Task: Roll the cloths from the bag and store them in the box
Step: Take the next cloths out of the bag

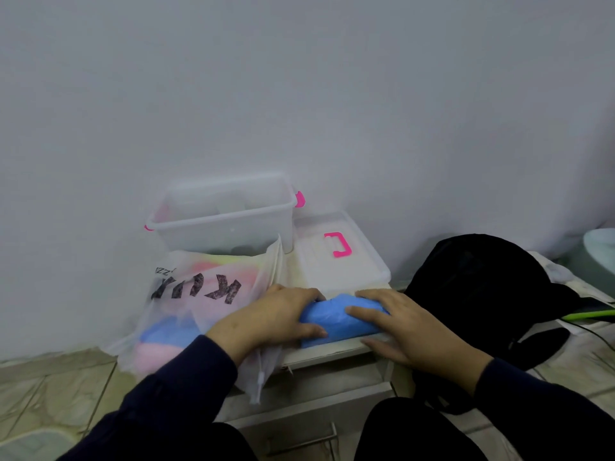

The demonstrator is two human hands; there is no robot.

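One blue cloth (336, 322) lay half-rolled at the near edge of the surface (332, 352), w/ left hand (269, 319) and right hand (404, 322) pressing it, fingers curled over. Box (226, 217) at the far side looked empty; more cloths were left in the bag (199, 294).

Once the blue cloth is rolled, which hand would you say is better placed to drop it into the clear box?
Probably the left hand: it holds the blue cloth at the end nearer the clear box, which stands open behind the bag. The right hand sits farther away, beside the lid.
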